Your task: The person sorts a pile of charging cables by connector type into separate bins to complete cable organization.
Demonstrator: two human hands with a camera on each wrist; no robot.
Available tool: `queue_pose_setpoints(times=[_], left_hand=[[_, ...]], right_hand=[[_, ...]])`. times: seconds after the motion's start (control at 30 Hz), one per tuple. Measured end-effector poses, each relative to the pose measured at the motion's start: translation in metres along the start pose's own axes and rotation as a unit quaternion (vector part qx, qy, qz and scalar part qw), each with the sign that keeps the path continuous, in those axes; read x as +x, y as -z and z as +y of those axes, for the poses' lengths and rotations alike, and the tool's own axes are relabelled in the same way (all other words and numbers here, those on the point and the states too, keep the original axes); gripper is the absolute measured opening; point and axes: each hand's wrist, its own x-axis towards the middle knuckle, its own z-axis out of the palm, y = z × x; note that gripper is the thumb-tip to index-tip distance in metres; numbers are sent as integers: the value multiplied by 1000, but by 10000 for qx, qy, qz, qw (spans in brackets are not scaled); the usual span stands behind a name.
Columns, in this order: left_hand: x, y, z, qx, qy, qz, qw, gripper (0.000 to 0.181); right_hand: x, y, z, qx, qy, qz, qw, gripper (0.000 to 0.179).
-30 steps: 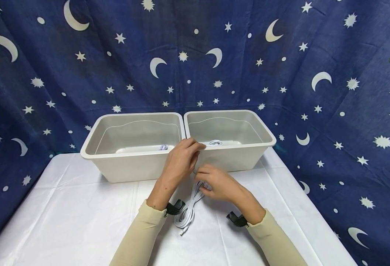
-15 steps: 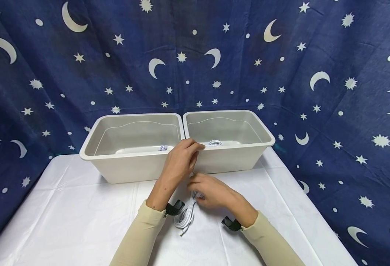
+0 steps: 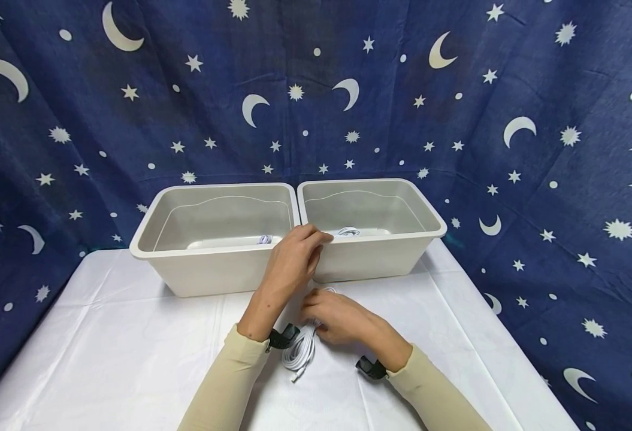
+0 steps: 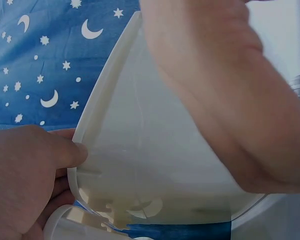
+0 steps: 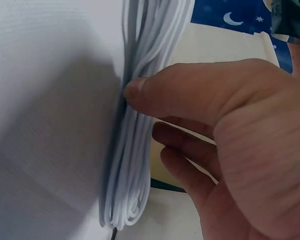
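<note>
My left hand [image 3: 292, 254] grips the front rim of the right-hand pale grey bin [image 3: 372, 257]. In the left wrist view its thumb lies on the near side of the rim, the other fingers beyond it. A long bundle of white cable [image 3: 298, 356] lies folded on the table before the bins, its plug end toward me. My right hand [image 3: 342, 316] holds the bundle near its far end. The right wrist view has the thumb across the strands of the cable [image 5: 127, 170]; the index fingertip is partly hidden behind the thumb.
Another pale grey bin [image 3: 202, 272] stands to the left, close beside the first. It contains a small purple-and-white item [image 3: 264, 239]. Some coiled white cable [image 3: 348, 231] lies in the right-hand bin. A white cloth covers the table [image 3: 132, 359]; a starry blue curtain [image 3: 213, 108] hangs behind.
My right hand has moved toward me and slightly left along the cable bundle, uncovering its far end. The left hand stays on the bin's rim.
</note>
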Motion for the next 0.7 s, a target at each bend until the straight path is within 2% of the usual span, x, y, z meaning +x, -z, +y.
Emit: queue_pose_setpoints(times=[0.33, 0.7], left_hand=[[-1, 0, 0, -14, 26, 4, 10000, 25], [-1, 0, 0, -22, 16, -10, 10000, 25]], right_hand=[[3, -6, -2, -222, 29, -37, 9997, 28], [3, -4, -4, -271, 15, -117, 9996, 28]])
